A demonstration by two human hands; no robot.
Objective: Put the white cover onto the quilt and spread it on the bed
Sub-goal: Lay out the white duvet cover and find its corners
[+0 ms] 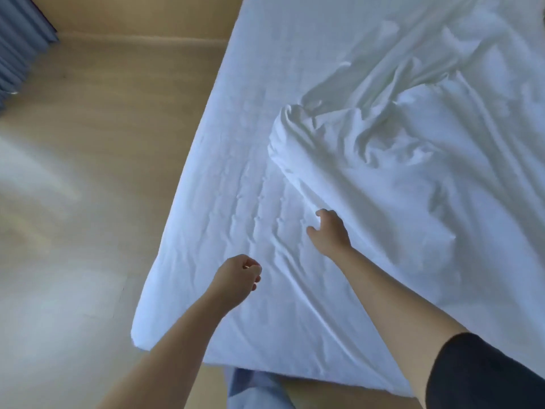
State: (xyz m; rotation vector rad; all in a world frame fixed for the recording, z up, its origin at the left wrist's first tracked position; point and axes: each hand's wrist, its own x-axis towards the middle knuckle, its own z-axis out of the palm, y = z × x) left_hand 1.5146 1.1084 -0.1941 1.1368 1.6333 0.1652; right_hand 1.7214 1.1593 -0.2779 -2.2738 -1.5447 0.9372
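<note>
At the far left hangs a blue curtain (pixel 17 39), and beside it is a pale wooden floor (pixel 88 137). The bed (pixel 230 128) begins in the middle and goes to the right, with a wrinkled white sheet on it. The left hand (pixel 239 278) is over the near corner of the bed; its fingers are clenched and I see nothing inside them. The right hand (pixel 330 231) is further, with curled fingers at the left edge of the white cover (pixel 413 178); I cannot tell if it grasps the cloth. The cover lies crumpled on the right part of the bed. A black sleeve (pixel 486 376) is near right
</note>
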